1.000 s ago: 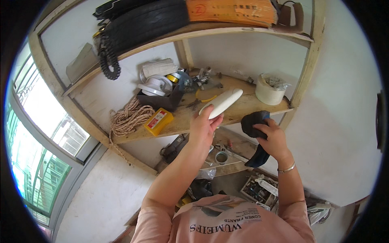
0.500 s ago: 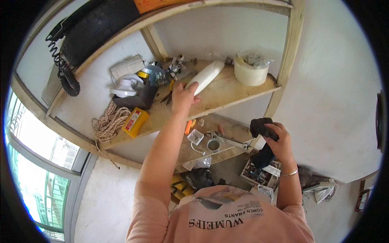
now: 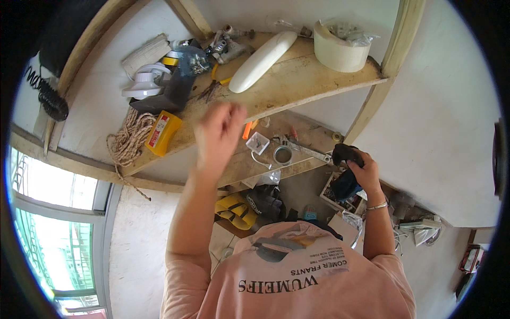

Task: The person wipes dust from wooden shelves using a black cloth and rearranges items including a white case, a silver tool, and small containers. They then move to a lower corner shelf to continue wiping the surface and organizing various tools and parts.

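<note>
Shelf (image 3: 313, 87) at twelve o'clock steadies white case (image 3: 263, 62); left grip (image 3: 220, 133) too blurry to tell, right grip (image 3: 365, 167) bunched round dark cloth (image 3: 343, 186).

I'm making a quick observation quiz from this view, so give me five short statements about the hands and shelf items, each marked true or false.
1. The right hand holds a dark cloth. True.
2. The left hand grips the long white object. False: the long white object lies on the shelf, apart from the left hand.
3. The yellow box lies beside the bundled rope. True.
4. The wide cream roll stands at the left end of the shelf. False: it stands near the right end.
5. The bracelet is on the left wrist. False: it is on the right wrist.
</note>
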Available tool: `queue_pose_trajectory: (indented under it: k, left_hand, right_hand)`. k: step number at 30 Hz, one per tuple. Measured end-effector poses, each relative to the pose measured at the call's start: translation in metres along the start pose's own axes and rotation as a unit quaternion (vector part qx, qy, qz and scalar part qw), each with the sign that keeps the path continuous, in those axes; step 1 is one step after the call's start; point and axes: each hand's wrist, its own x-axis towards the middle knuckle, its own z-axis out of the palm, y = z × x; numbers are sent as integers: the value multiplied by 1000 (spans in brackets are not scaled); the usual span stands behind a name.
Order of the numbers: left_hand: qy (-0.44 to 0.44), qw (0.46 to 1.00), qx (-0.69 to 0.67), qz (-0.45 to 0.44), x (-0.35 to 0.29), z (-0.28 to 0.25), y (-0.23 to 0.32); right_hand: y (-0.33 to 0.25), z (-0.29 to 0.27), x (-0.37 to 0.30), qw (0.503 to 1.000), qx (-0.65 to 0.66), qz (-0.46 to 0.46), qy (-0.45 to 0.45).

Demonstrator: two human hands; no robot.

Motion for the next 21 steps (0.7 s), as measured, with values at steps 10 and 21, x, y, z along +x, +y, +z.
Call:
queue_pose_trajectory:
  k: [10,21]
  left_hand:
    - [-281,827,-109,-475,-161,86,-142]
    - [-114,819,30,-562,-209,234,-385]
  right_hand:
    - [76,68,-69,967,83,205,-130]
    - [66,104,-156,915,-15,303,-267]
